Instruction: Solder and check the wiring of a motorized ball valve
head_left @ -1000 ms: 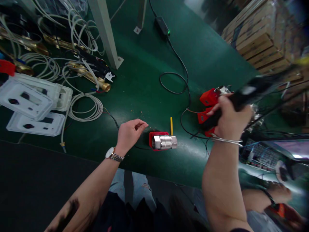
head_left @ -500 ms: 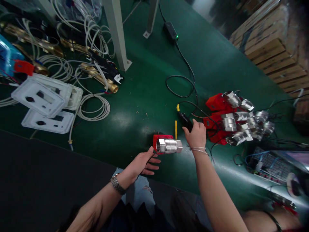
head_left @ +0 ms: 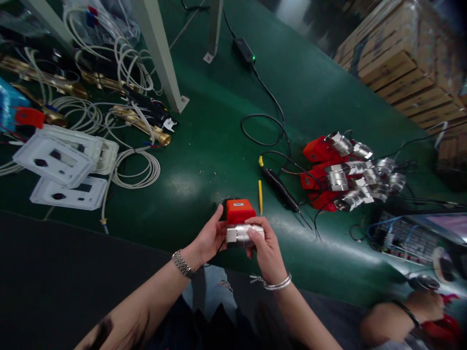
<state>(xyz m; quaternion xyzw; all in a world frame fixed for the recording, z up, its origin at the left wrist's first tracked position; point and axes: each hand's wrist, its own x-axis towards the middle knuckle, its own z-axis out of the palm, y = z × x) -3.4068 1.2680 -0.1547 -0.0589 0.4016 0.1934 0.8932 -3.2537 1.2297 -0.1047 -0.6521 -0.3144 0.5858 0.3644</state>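
Lying just beyond your right hand, a thin yellow-handled tool points towards you, close beside the red housing of the valve you are handling. Farther right, a black corded tool slants across the green table, near a pile of red-and-metal valves. Coiled pale cable and white plastic covers lie well to your left. The valve's metal body is directly in front of you, on the near side of its housing. Your right hand is clamped around its right part, thumb on top; your left hand is spread at its left end, thumb raised apart from the fingers.
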